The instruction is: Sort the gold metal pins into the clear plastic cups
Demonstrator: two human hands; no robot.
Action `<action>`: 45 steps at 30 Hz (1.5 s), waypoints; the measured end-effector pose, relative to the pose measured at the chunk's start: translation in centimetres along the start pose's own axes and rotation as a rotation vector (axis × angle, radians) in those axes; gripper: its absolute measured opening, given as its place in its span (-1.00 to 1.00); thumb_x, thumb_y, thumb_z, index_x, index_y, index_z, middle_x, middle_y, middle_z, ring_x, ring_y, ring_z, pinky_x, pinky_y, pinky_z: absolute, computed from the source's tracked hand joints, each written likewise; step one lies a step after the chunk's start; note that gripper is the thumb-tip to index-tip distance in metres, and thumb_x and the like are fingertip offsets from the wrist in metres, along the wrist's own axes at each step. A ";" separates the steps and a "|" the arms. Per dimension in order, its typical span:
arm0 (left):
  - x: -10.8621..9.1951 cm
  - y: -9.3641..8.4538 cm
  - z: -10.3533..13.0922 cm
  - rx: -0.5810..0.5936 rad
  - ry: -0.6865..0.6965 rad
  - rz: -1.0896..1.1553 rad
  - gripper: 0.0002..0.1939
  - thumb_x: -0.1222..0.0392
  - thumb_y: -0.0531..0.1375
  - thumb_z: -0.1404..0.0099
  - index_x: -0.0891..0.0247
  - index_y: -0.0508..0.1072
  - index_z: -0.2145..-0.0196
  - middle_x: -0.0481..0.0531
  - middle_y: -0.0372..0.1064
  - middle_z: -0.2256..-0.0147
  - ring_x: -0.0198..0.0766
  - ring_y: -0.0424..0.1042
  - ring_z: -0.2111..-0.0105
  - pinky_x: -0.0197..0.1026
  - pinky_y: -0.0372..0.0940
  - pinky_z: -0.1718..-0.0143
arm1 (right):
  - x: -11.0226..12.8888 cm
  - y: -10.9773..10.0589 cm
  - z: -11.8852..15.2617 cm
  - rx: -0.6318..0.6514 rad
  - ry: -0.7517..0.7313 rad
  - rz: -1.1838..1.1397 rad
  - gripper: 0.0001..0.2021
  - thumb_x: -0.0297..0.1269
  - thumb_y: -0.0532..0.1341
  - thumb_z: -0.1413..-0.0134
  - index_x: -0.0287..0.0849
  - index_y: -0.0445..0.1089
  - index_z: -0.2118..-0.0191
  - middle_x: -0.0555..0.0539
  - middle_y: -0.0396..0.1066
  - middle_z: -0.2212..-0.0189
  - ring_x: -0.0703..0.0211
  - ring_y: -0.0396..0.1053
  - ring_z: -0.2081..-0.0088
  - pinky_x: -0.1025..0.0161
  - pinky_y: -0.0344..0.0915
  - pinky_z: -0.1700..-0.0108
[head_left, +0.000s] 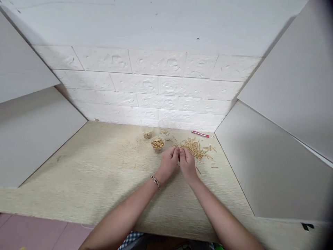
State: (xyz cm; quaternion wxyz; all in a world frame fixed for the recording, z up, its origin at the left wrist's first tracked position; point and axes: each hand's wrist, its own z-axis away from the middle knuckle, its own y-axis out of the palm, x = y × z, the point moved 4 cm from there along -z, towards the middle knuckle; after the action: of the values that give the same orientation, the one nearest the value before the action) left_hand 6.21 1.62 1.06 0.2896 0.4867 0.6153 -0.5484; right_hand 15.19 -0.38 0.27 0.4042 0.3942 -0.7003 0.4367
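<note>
My left hand (168,161) and my right hand (187,163) meet above the table, thumbs side by side and fingers curled. Whatever sits between the fingertips is hidden or too small to name. Just beyond my right hand spreads a loose pile of thin gold-coloured metal pins (194,146), with a few strays around it. A small clear cup (157,150) filled with similar gold pieces stands beyond my left hand. Behind it is another clear cup (147,134) holding small metal bits.
A third clear container (163,125) stands near the wall, gold pieces by it. A red marker-like stick (200,134) lies at the back right. Grey-white panels (281,156) flank the wooden table (104,166) on both sides, and a white brick-patterned wall (145,83) closes the back.
</note>
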 end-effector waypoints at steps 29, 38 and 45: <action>1.5 -1.2 0.1 0.017 0.036 0.014 -0.63 0.03 -0.10 -0.28 0.29 0.24 0.55 -0.05 0.21 0.56 -0.36 0.15 0.52 -0.30 0.10 0.49 | 1.2 -0.6 -0.2 0.171 -0.348 0.192 -0.87 -0.37 0.00 -0.09 -0.13 0.28 0.32 -0.07 0.36 0.38 0.18 0.31 0.32 0.26 0.23 0.27; 1.5 -1.2 0.1 0.037 0.018 0.058 -0.62 0.01 -0.10 -0.28 0.30 0.26 0.53 -0.05 0.23 0.55 -0.35 0.18 0.51 -0.30 0.12 0.46 | 1.5 -0.8 -0.2 0.145 -0.319 0.201 -0.88 -0.37 0.03 -0.05 -0.15 0.31 0.37 -0.02 0.37 0.44 0.22 0.32 0.38 0.30 0.22 0.31; 1.2 -1.0 0.3 0.045 0.041 0.016 -0.63 0.05 -0.10 -0.28 0.28 0.19 0.59 -0.07 0.16 0.58 -0.38 0.11 0.54 -0.31 0.05 0.50 | 1.1 -0.8 -0.2 0.121 -0.313 0.238 -0.88 -0.37 0.04 -0.01 -0.16 0.30 0.40 -0.01 0.37 0.46 0.24 0.31 0.42 0.31 0.20 0.35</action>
State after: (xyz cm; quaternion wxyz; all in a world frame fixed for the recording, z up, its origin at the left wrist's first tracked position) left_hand 4.79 1.71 0.36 0.2702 0.5093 0.6045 -0.5497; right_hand 15.52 -0.68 1.57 0.2117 0.3953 -0.7687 0.4562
